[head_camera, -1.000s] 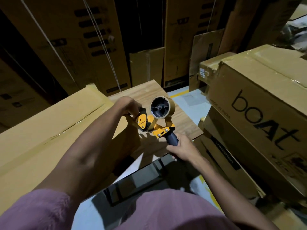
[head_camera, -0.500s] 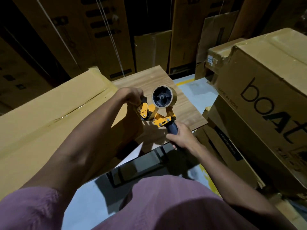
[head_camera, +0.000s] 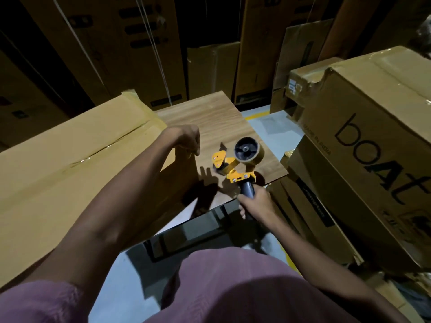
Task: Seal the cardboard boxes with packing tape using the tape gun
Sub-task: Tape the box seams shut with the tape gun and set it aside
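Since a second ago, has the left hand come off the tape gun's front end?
Yes. The left hand has drawn back from the tape gun toward the big carton, at whose corner it now sits on the wooden tabletop.

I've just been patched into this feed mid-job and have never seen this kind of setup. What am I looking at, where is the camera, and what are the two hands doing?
There is no machine here: a person works with bare hands, and the single camera sits on their head, looking forward and down. The right hand grips the dark handle of a yellow tape gun loaded with a roll of brown packing tape, held above a wood-grain board. The left hand has its fingers curled at the near corner of a large flat cardboard box with a taped centre seam; whether it pinches anything is too dark to tell. On the right stand stacked cardboard boxes, one printed "boAt". More tall cartons stand in the dim background.
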A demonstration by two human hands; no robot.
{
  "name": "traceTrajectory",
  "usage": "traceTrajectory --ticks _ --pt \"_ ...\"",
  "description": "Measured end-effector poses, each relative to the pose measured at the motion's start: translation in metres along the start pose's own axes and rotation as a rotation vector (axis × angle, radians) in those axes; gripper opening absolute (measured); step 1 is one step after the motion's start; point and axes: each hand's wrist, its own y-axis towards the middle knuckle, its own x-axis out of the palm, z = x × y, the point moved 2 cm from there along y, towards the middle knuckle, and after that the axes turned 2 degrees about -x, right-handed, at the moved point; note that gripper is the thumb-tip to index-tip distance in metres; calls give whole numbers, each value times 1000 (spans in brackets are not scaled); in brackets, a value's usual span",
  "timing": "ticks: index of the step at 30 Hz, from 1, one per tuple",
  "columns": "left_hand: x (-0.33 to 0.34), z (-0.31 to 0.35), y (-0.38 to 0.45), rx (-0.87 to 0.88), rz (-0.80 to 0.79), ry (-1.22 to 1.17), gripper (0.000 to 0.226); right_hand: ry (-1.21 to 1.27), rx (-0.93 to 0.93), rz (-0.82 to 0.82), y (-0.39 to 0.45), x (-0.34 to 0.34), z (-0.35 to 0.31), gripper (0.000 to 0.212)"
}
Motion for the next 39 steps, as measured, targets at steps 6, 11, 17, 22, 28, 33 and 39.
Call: traceTrajectory --ticks 6,11,17,22,28,33,39 --pt "15 -14 0 43 167 -60 51 405 209 32 26 30 1 10" --pt "33 -43 -16 102 426 -182 103 417 389 66 52 52 7 39" --pt "67 -49 -27 -87 648 49 104 511 440 -52 78 87 -28 38" --pt "74 -40 -29 -141 682 89 97 339 505 -140 86 115 -45 27" --pt "57 -51 -38 -68 679 24 102 266 235 136 76 125 -83 52" --pt "41 -86 -41 1 772 -161 70 68 -195 1 47 130 -147 41" --pt "37 -120 -28 -165 662 -115 106 -373 -308 3 46 133 -150 42"
